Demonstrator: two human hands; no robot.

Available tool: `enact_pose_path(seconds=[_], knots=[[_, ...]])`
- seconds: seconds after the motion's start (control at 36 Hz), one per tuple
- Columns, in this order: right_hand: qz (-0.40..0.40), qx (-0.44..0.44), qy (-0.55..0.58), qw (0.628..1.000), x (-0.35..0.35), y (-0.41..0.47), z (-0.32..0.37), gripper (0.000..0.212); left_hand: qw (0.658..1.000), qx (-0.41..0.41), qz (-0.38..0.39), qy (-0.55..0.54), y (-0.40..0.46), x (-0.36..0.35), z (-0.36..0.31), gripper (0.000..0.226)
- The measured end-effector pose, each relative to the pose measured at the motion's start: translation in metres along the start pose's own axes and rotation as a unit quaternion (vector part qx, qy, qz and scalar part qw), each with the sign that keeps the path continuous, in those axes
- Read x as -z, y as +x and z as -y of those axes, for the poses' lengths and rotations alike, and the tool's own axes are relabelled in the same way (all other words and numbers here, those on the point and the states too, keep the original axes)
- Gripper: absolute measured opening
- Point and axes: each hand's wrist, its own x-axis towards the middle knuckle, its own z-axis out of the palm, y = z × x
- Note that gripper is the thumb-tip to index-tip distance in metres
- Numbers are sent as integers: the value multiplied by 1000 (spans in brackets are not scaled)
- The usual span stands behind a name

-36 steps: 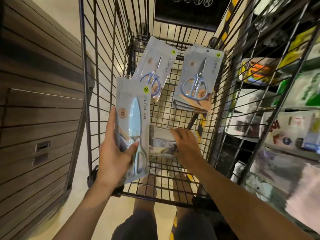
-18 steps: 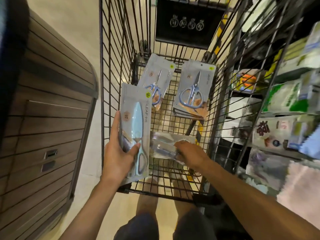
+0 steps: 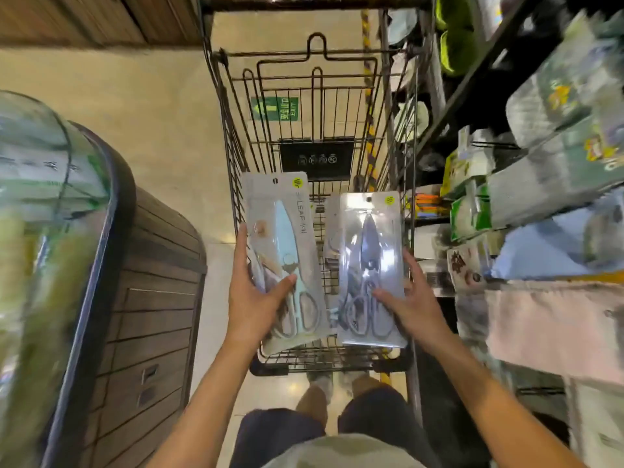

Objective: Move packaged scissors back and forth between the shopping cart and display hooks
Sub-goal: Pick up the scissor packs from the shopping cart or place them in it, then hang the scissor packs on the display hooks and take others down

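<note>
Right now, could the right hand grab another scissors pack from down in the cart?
Probably not as things stand. The right hand already grips a clear scissors pack held up over the cart, and that pack hides most of what lies below. It would need to let go first.

Pale-blue scissors pack (image 3: 287, 261) and grey scissors pack (image 3: 369, 265) upright, side by side; above cart (image 3: 324, 361).

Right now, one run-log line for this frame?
left hand: holds light-blue pack | right hand: holds dark pack | both packs above cart | shelves to the right
</note>
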Motion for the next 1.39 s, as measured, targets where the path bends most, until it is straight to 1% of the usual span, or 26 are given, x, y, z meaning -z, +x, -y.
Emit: enact_pose_path(seconds=[0.17,0.28,0.33,0.42,0.53,0.64,0.75,0.89,0.97,1.11,1.19,1.25,1.39], knots=[[-66,34,68,995,28,-71,29,84,997,-49,51,-15,-21,1,-44,105],[-93,41,122,987,47,-115,27,87,993,-71,93,-4,-44,-3,-62,105],[-104,42,146,983,53,-138,18,87,989,-81,120,9,-56,-7,-66,106],[-139,54,147,978,61,-172,2,89,980,-102,166,40,-80,-17,-74,107],[-183,69,171,966,68,-228,-19,89,966,-129,218,49,-123,-33,-84,103],[-219,88,196,952,73,-290,-35,88,943,-176,265,94,-173,-43,-86,102],[-285,95,179,937,68,-346,-56,87,923,-204,305,114,-215,-40,-85,102],[-352,96,187,912,51,-403,-81,93,911,-220,333,105,-258,-29,-88,107],[-392,104,197,893,36,-437,-89,89,890,-254,356,129,-276,-23,-92,107],[-468,117,223,847,0,-492,-101,89,839,-321,410,160,-303,-14,-93,107],[-509,99,241,820,-31,-526,-104,90,809,-334,469,121,-316,-12,-90,108],[-539,92,236,803,-55,-549,-103,90,782,-342,510,111,-326,-10,-87,108],[-611,89,239,749,-116,-603,-96,86,727,-370,570,99,-358,0,-80,107]])
